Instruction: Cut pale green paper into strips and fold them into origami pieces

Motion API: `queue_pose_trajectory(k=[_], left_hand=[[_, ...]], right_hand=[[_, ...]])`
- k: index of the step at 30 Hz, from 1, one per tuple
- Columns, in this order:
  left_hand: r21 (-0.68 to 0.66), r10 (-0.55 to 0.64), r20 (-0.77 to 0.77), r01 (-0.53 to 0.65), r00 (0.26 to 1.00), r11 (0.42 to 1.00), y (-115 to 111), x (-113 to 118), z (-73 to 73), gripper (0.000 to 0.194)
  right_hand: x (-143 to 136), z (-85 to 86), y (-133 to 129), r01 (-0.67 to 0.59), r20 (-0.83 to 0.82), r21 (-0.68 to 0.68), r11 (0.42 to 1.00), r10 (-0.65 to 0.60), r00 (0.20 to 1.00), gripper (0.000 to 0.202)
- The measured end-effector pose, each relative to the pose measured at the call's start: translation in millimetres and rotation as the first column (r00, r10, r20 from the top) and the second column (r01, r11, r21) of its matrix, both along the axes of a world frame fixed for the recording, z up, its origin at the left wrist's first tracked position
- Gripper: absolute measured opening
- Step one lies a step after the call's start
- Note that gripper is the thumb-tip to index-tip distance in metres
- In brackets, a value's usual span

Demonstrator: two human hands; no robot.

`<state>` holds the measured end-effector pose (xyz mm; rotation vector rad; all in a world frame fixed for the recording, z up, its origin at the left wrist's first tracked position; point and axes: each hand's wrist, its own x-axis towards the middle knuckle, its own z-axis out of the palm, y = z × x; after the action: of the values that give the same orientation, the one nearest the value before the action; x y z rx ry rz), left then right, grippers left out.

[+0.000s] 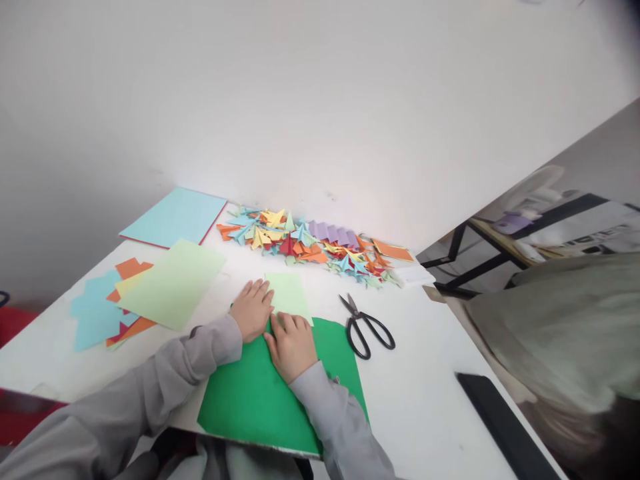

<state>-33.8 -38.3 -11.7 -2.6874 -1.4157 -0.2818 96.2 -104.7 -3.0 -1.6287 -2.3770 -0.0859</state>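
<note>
A pale green sheet of paper (289, 291) lies under my hands, partly over a green mat (260, 400). My left hand (251, 311) rests flat on its left side, fingers stretched out. Beside it, my right hand (293, 348) presses on the sheet's near edge with bent fingers, the thumb apart from them. The hands cover much of that near edge, so whether it is folded cannot be made out. Scissors with black handles (367, 327) lie to the right of the mat, blades slightly parted.
Several small folded paper planes (300, 247) are heaped along the wall beside a purple pleated paper (334, 233). Loose coloured sheets (173, 283) lie at the left, light blue sheets (175, 217) behind them. A black object (503, 420) sits at the right edge, near another person (560, 333).
</note>
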Motion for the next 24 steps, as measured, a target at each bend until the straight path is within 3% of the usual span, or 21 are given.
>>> queue_pose_trajectory(k=[7,13,24], left_hand=[[-0.038,0.058,-0.036,-0.060,0.998,0.997,2.6,9.6,8.1,0.052],[-0.123,0.178,-0.003,-0.177,0.984,0.977,10.8,22.1,5.3,0.068],[-0.110,0.169,0.026,-0.165,0.985,0.980,22.5,18.4,-0.3,0.071]], right_hand=[[1.6,2.0,-1.8,-0.005,0.049,-0.010,1.000,0.005,0.999,0.041],[0.9,1.6,-3.0,0.025,0.041,-0.029,0.999,-0.024,0.999,0.039],[-2.8,6.8,-4.5,0.064,0.049,-0.066,0.996,-0.061,0.997,0.039]])
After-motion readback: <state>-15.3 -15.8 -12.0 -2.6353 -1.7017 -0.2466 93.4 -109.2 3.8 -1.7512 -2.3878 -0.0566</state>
